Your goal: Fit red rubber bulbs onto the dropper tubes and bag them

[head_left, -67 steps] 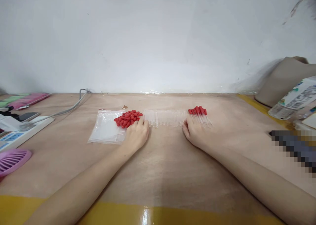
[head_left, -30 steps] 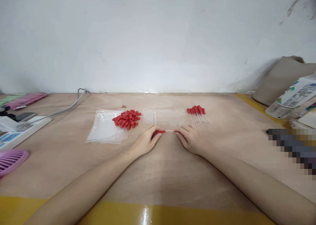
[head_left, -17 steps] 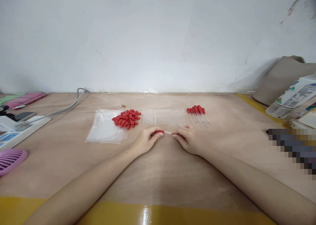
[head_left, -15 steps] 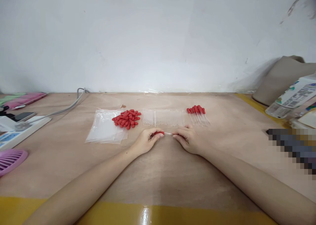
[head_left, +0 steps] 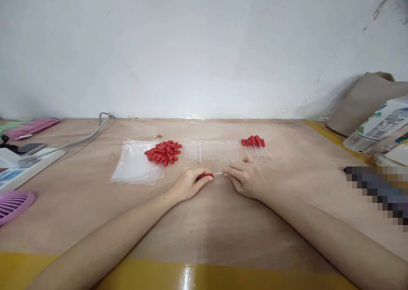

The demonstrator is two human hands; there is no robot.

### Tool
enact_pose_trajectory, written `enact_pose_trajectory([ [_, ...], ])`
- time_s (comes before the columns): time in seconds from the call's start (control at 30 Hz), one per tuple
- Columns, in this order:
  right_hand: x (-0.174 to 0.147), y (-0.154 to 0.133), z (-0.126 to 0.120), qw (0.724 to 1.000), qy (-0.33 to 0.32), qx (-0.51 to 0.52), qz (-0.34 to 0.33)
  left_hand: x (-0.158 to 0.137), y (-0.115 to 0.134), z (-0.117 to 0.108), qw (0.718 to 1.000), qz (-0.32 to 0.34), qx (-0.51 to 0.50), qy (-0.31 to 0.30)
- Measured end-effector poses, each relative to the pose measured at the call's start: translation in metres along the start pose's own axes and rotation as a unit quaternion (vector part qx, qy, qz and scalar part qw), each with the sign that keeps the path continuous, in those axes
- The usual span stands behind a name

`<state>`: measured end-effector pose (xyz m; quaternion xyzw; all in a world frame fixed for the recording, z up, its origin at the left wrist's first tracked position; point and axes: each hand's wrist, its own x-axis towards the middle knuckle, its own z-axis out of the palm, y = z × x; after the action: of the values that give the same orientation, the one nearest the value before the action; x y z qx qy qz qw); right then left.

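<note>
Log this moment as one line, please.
left hand: holds red bulb | right hand: holds clear tube | nearby: red bulb pile, clear tube row

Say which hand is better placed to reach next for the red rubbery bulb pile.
Probably the left hand: it is nearer the pile, though holding one red bulb. The right hand, pinching the thin clear tube, lies farther off.

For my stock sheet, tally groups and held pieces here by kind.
Heap of red caps: 1
Row of clear tubes: 1
Bunch of capped tubes: 1
Stack of plastic bags: 1
Held cap in left hand: 1
Held tube in right hand: 1
Total: 6
Pieces in groups overlap; not counted singly.
</note>
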<state>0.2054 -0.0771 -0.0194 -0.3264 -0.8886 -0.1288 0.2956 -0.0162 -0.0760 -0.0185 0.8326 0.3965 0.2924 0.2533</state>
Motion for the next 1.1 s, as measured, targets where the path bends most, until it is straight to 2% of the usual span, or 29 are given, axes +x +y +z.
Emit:
enact_pose_trajectory([
  [0.17, 0.001, -0.003, -0.002, 1.0, 0.014, -0.004, -0.005, 0.0, 0.001, -0.001, 1.0, 0.005, -0.017, 0.019],
  [0.37, 0.006, 0.003, -0.003, 0.999, -0.007, 0.054, -0.003, 0.002, 0.003, -0.002, 0.996, -0.009, -0.09, -0.006],
  [0.67, 0.004, -0.003, 0.001, 1.0, 0.003, -0.003, 0.007, 0.0, 0.002, -0.001, 1.0, 0.009, -0.004, 0.007],
  [0.87, 0.0, -0.001, 0.008, 0.994, -0.048, 0.093, 0.042, -0.001, -0.003, 0.0, 0.998, 0.044, 0.016, 0.031],
  [1.0, -0.002, 0.006, 0.01, 0.983, -0.036, 0.158, 0.09, 0.002, -0.006, -0.003, 0.998, 0.015, 0.0, 0.057],
  [1.1, -0.003, 0.007, 0.011, 0.984, -0.02, 0.157, 0.081, 0.003, -0.007, -0.004, 0.999, 0.002, -0.003, 0.052],
])
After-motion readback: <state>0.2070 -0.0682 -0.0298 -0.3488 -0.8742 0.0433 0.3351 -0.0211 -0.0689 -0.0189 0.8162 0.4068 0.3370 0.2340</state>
